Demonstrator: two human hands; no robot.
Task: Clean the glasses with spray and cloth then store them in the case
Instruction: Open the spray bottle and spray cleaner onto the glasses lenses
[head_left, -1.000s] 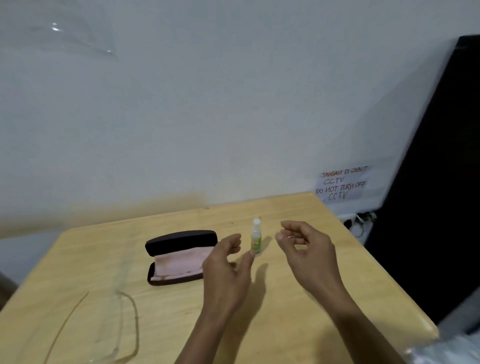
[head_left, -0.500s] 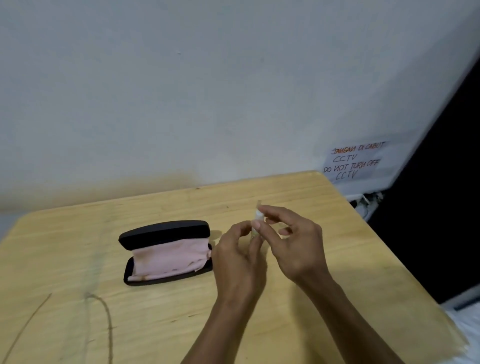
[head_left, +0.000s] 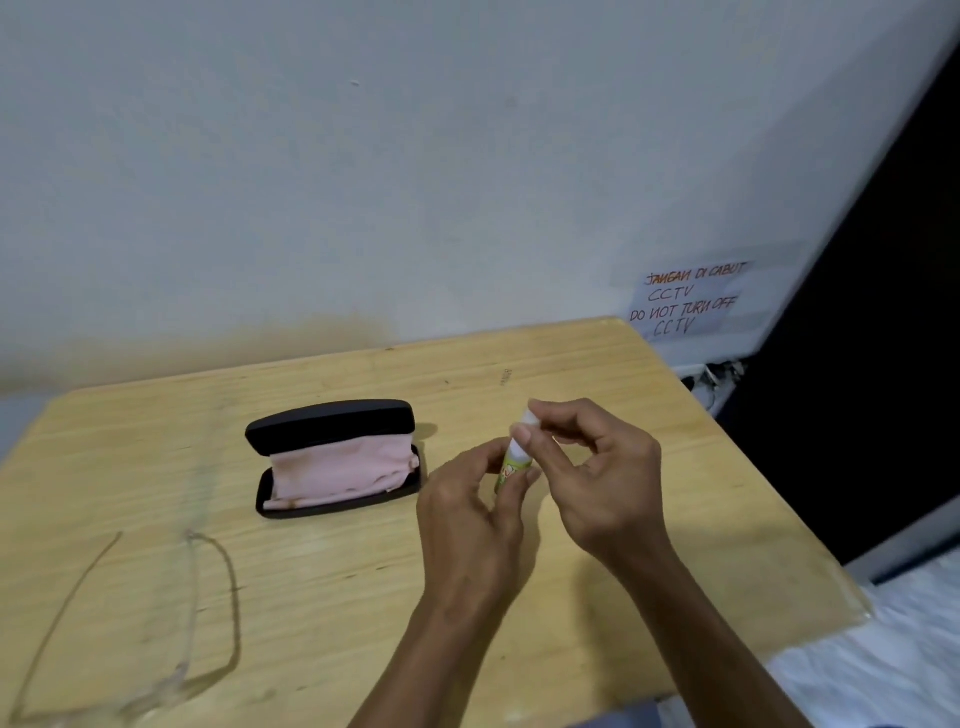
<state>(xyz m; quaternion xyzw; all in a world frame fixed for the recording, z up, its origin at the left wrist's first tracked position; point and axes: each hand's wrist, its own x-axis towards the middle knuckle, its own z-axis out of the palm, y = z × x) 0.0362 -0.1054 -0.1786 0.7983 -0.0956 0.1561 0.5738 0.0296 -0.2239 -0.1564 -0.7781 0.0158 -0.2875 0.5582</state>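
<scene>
My left hand grips the body of a small spray bottle with a green label, held above the wooden table. The thumb and forefinger of my right hand pinch the bottle's white cap. To the left, a black glasses case lies open with a pink cloth draped inside it. Thin-framed clear glasses lie at the near left of the table with their arms unfolded.
A pale wall runs behind the table, with a handwritten CCTV notice at the right and cables below it. A dark panel stands to the right. White fabric lies past the table's near right corner.
The bottle stood alone on the table a second ago. My left hand has taken it by the body and lifted it, and my right hand has closed on its cap.
</scene>
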